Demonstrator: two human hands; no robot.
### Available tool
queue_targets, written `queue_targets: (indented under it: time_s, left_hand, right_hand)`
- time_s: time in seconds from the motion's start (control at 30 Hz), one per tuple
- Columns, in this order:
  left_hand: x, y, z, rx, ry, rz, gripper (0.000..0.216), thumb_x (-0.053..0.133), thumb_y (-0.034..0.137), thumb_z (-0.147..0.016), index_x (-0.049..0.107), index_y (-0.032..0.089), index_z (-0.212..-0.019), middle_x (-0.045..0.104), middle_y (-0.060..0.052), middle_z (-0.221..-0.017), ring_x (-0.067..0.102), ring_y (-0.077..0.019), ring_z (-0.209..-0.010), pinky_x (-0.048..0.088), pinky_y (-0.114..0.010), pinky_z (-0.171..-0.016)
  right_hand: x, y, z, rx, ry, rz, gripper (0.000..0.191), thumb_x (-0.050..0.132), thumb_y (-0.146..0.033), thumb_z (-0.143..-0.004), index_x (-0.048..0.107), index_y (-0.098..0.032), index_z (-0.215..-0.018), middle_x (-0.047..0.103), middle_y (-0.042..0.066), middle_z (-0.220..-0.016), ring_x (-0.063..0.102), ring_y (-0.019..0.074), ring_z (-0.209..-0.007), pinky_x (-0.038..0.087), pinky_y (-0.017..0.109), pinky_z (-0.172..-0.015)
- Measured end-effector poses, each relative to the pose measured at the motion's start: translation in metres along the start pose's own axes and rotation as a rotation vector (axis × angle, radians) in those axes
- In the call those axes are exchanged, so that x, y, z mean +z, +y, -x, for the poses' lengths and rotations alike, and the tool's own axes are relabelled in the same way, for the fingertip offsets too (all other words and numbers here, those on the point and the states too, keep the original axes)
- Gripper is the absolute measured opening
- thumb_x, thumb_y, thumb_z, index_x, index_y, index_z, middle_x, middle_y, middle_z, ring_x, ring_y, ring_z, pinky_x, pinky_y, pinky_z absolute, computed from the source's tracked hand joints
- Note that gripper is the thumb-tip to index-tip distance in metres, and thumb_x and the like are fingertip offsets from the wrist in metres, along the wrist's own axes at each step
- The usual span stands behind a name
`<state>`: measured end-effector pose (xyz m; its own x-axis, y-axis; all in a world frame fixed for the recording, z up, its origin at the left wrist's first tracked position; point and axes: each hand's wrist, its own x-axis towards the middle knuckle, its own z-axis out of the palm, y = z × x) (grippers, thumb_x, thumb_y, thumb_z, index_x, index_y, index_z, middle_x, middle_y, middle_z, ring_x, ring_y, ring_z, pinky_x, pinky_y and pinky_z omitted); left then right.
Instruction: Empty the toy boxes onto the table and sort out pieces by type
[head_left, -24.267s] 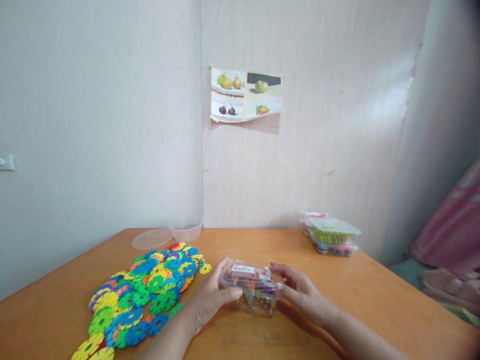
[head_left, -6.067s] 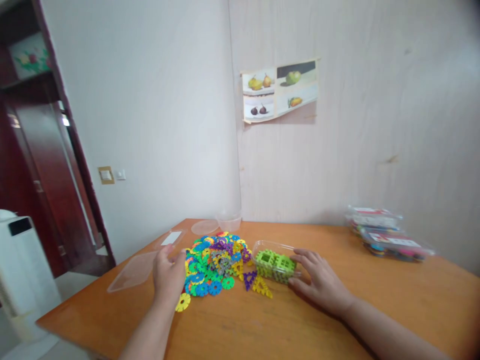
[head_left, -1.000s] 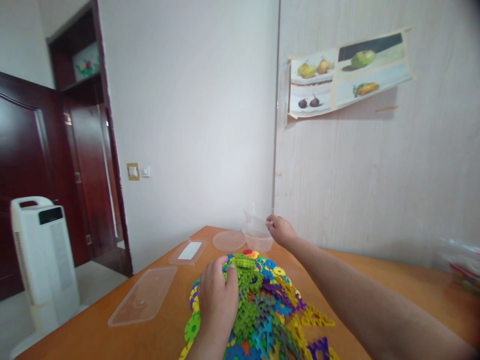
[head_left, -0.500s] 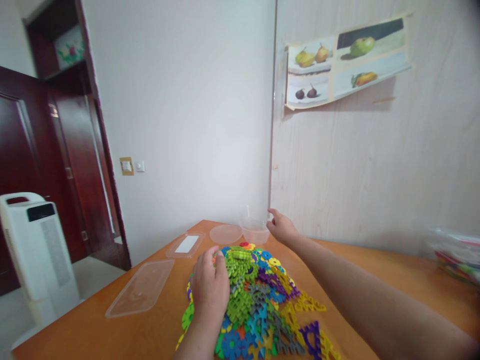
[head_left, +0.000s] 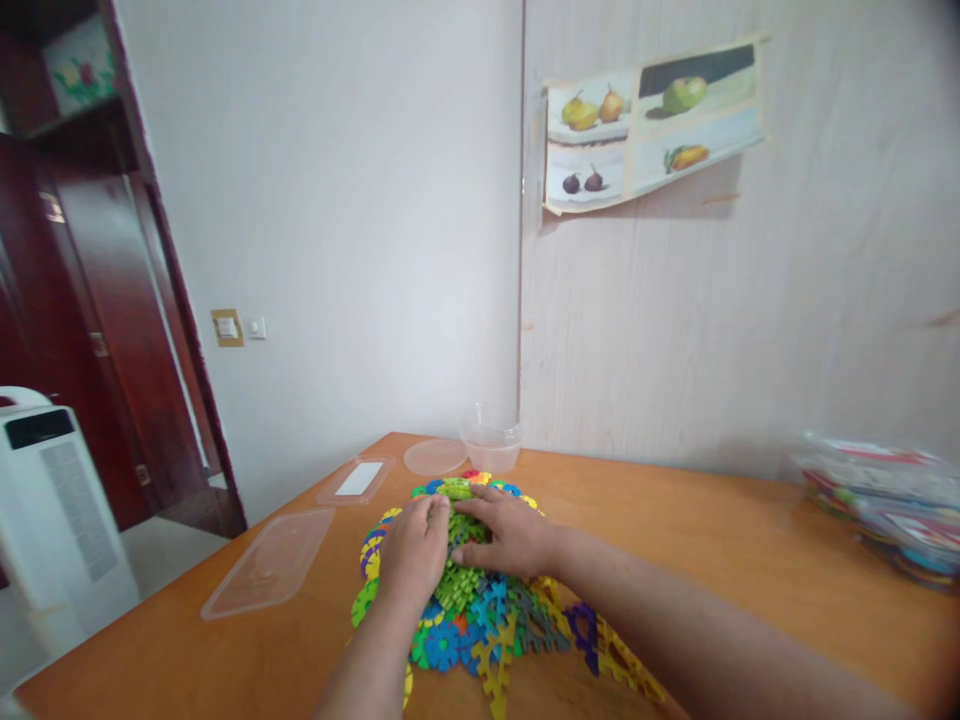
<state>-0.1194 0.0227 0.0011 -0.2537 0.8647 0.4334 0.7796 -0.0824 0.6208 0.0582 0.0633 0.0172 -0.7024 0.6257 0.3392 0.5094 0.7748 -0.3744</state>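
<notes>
A heap of plastic interlocking pieces lies on the table, with flower-shaped discs (head_left: 442, 646) around its edge and green notched pieces (head_left: 459, 588) piled in the middle. My left hand (head_left: 412, 555) is cupped against the heap's left side, open, its fingertips partly hidden. Across the top of the green pieces lies my right hand (head_left: 510, 532), open with fingers and thumb apart. Grey notched pieces (head_left: 536, 618) show below the right hand. A yellow notched piece (head_left: 496, 665) and a purple one (head_left: 583, 632) lie at the near side.
Behind the heap stand a clear round tub (head_left: 491, 447) and a round lid (head_left: 435, 457). Two rectangular lids, one with a white label (head_left: 358, 478) and one plain (head_left: 270, 562), lie left. Bags of pieces (head_left: 892, 500) rest at the far right of the table (head_left: 697, 540).
My right hand has come back from beside the clear tub onto the green pieces. The left hand stays at the heap's left side. The view has turned slightly right.
</notes>
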Motion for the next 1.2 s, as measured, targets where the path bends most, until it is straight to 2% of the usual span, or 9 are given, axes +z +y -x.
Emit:
queue_targets:
  time_s: [0.2,0.33,0.43,0.57,0.77,0.87,0.97,1.07,1.2]
  left_hand:
    - [0.006,-0.005,0.003,0.05,0.016,-0.172,0.037,0.054,0.043,-0.085,0.068,0.02,-0.11,0.069,-0.01,-0.116,0.062,-0.0246,-0.105,0.043,-0.033,-0.088]
    - [0.004,-0.008,0.001,0.029,0.031,-0.224,0.027,0.051,0.035,-0.086,0.071,0.021,-0.098,0.072,-0.008,-0.104,0.064,-0.022,-0.09,0.042,-0.031,-0.077]
    - [0.003,-0.008,0.001,0.035,0.035,-0.201,0.023,0.05,0.03,-0.086,0.071,0.023,-0.088,0.073,-0.006,-0.096,0.064,-0.0203,-0.084,0.04,-0.029,-0.073]
    - [0.005,-0.004,0.002,0.046,-0.032,-0.063,0.024,0.049,0.032,-0.089,0.07,0.023,-0.092,0.073,-0.004,-0.095,0.064,-0.0192,-0.085,0.042,-0.028,-0.073]
    - [0.007,-0.001,0.001,0.08,-0.047,0.109,0.031,0.043,0.04,-0.093,0.068,0.022,-0.102,0.072,-0.006,-0.109,0.064,-0.0217,-0.106,0.046,-0.029,-0.086]
    - [0.001,0.0,-0.001,0.024,0.04,0.096,0.035,0.041,0.044,-0.093,0.067,0.022,-0.099,0.073,-0.007,-0.104,0.066,-0.0231,-0.1,0.047,-0.03,-0.083]
    - [-0.005,0.003,-0.001,-0.024,0.098,0.056,0.038,0.037,0.047,-0.093,0.066,0.022,-0.091,0.073,-0.006,-0.091,0.066,-0.023,-0.088,0.046,-0.029,-0.073]
    - [-0.009,0.005,-0.001,0.0,0.105,0.024,0.04,0.035,0.047,-0.093,0.065,0.022,-0.087,0.072,-0.006,-0.086,0.065,-0.0225,-0.084,0.045,-0.028,-0.069]
    - [-0.008,0.005,-0.001,0.061,0.118,-0.003,0.04,0.037,0.048,-0.092,0.066,0.021,-0.094,0.073,-0.008,-0.096,0.066,-0.0244,-0.094,0.046,-0.029,-0.077]
  right_hand:
    - [0.001,0.015,0.013,0.124,0.097,0.004,0.047,0.065,-0.049,-0.081,0.064,-0.024,-0.12,0.062,0.008,-0.123,0.06,0.0237,-0.109,0.046,0.034,-0.094]
    - [-0.006,0.026,0.024,0.224,0.138,0.046,0.029,0.061,-0.039,-0.084,0.067,-0.021,-0.106,0.066,0.007,-0.105,0.063,0.0191,-0.092,0.046,0.029,-0.082]
    - [-0.01,0.033,0.03,0.312,0.17,0.091,0.022,0.058,-0.034,-0.085,0.067,-0.021,-0.1,0.067,0.006,-0.098,0.063,0.019,-0.089,0.044,0.028,-0.078]
    - [-0.012,0.039,0.035,0.362,0.185,0.109,0.017,0.056,-0.029,-0.085,0.068,-0.021,-0.091,0.07,0.006,-0.093,0.063,0.0199,-0.088,0.044,0.028,-0.077]
    - [-0.019,0.019,0.055,0.288,0.278,0.064,0.025,0.052,-0.036,-0.091,0.069,-0.022,-0.104,0.071,0.007,-0.104,0.063,0.0217,-0.1,0.045,0.032,-0.089]
    - [-0.019,-0.008,0.079,0.147,0.261,0.037,0.038,0.056,-0.049,-0.089,0.066,-0.026,-0.118,0.067,0.008,-0.118,0.059,0.0246,-0.111,0.044,0.038,-0.097]
    - [-0.01,-0.03,0.104,0.044,0.156,0.065,0.068,0.065,-0.062,-0.078,0.052,-0.032,-0.138,0.052,0.008,-0.143,0.042,0.0325,-0.133,0.031,0.051,-0.11]
    - [0.001,-0.038,0.118,0.069,0.087,0.117,0.083,0.07,-0.061,-0.072,0.043,-0.035,-0.145,0.042,0.009,-0.152,0.029,0.0381,-0.141,0.016,0.061,-0.115]
    - [-0.001,-0.033,0.126,0.183,0.164,0.143,0.072,0.067,-0.051,-0.078,0.044,-0.033,-0.144,0.044,0.009,-0.151,0.031,0.0346,-0.141,0.017,0.059,-0.116]
